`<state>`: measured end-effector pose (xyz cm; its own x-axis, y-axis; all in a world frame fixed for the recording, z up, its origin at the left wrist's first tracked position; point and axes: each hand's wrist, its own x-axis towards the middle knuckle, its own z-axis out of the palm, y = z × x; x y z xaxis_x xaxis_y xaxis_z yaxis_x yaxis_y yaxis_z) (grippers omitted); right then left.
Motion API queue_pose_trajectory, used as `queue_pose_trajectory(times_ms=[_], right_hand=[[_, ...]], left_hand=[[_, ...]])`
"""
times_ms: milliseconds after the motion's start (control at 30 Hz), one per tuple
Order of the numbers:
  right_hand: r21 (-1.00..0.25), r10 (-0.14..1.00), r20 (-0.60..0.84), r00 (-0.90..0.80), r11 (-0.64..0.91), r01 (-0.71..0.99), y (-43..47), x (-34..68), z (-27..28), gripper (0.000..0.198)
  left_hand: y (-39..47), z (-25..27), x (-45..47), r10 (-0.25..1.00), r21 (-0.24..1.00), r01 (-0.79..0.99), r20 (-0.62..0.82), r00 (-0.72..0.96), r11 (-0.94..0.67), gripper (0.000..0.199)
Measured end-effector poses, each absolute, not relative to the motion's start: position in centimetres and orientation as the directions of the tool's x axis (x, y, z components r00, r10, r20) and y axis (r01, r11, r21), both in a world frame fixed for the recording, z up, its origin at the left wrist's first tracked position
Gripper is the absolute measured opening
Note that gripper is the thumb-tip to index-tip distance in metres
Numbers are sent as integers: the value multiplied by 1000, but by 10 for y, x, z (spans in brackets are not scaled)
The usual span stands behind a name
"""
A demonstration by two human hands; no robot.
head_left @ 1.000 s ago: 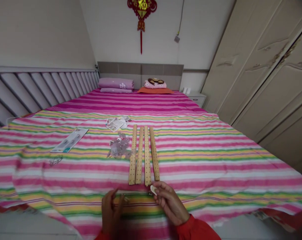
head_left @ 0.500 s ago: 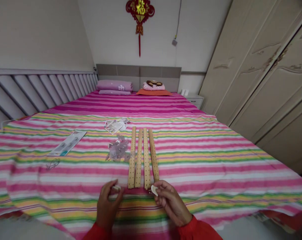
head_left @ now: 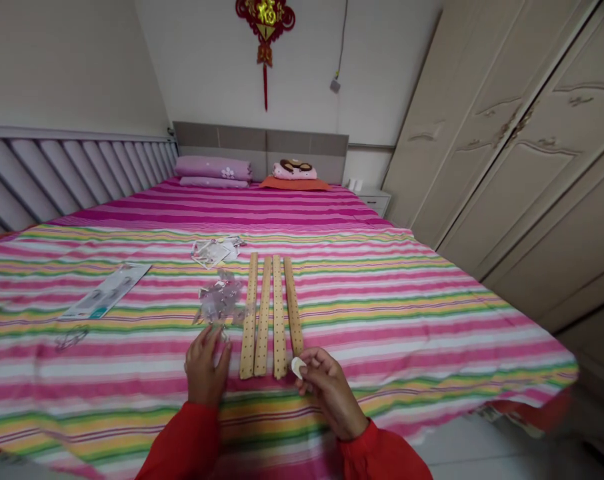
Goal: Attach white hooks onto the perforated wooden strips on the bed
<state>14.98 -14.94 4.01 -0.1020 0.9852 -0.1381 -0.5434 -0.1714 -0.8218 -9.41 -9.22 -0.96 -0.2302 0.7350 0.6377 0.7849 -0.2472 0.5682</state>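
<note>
My right hand [head_left: 329, 387] pinches a small white rounded piece [head_left: 297, 367] between thumb and fingers, close to the near ends of the wooden strips. My left hand [head_left: 205, 363] reaches forward beside the strips, fingers curved. A small pale piece [head_left: 225, 335] shows between its thumb and fingertips; its kind is too small to make out. Just beyond those fingertips lies a crumpled heap of clear plastic bags [head_left: 221, 300]. Several wooden strips with rows of dark holes lie lengthwise side by side, among them the leftmost strip [head_left: 249, 327] and the rightmost strip [head_left: 293, 307].
Striped cloth [head_left: 407, 320] covers the bed. Papers and packaging [head_left: 215, 252] lie beyond the plastic heap. To the left are a flat blister card [head_left: 107, 292] and a thin wire-like loop [head_left: 72, 337]. A railing [head_left: 72, 163] borders the left side; a wardrobe [head_left: 507, 160] stands right.
My left hand has moved forward toward the plastic heap with its small pale piece. My right hand keeps the white rounded piece near the strips. The whole view has shifted slightly.
</note>
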Motion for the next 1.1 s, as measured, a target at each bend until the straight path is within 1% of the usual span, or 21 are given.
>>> queue_pose_trajectory(times_ms=[67, 100, 133, 200, 267, 300, 333, 400, 533, 633, 700, 767, 833, 967, 1100], right_hand=[[-824, 985, -133, -112, -173, -539, -149, 148, 39, 27], [-827, 983, -131, -125, -178, -533, -149, 147, 39, 27], [-831, 982, -129, -140, -184, -525, -150, 146, 39, 26], [-839, 979, -119, -164, -187, -510, -150, 144, 39, 25], [-846, 980, -108, -169, -179, -502, -151, 144, 40, 25], [-850, 982, -103, -161, -171, -498, -151, 145, 40, 26], [-858, 984, -98, -148, -159, -489, -151, 146, 39, 26], [-885, 989, -82, -119, -127, -448, -152, 150, 38, 26], [-934, 993, -50, -102, -82, -348, -155, 156, 34, 27], [-937, 998, -1, -58, -22, -348, -157, 153, 32, 31], [-939, 1000, 25, -14, 19, -345, -157, 149, 31, 30], [-939, 1000, 10, -14, 4, -343, -158, 147, 29, 29], [-937, 999, -31, -34, -41, -347, -157, 147, 26, 31], [-944, 997, -64, 34, -49, -327, -156, 150, 23, 31], [-891, 989, -150, 13, -130, -434, -155, 151, 21, 29]], left_hand=[[-106, 6, -81, 778, 679, 669, 582, -237, -304, 39], [-113, 14, -71, 836, 756, 574, 507, -210, -315, 37], [-120, 21, -61, 905, 836, 467, 397, -153, -287, 36], [-132, 29, -38, 980, 945, 271, 198, -31, -182, 38], [-140, 30, -19, 992, 995, 98, 18, 123, -30, 45], [-142, 28, -12, 984, 999, 27, -40, 173, 36, 48], [-143, 25, -7, 977, 996, -31, -81, 200, 89, 50], [-143, 20, -1, 975, 984, -103, -127, 183, 148, 50], [-141, 20, 0, 977, 976, -92, -192, 89, 200, 46], [-143, 29, 3, 972, 971, -80, -222, 73, 227, 44], [-144, 36, 5, 971, 969, -85, -225, 81, 232, 44], [-145, 40, 7, 974, 973, -81, -210, 84, 217, 45], [-145, 42, 9, 980, 980, -63, -182, 83, 188, 44], [-147, 38, 14, 995, 995, -43, -90, 53, 93, 41], [-153, 29, 20, 993, 995, 56, 75, 92, -81, 33]])
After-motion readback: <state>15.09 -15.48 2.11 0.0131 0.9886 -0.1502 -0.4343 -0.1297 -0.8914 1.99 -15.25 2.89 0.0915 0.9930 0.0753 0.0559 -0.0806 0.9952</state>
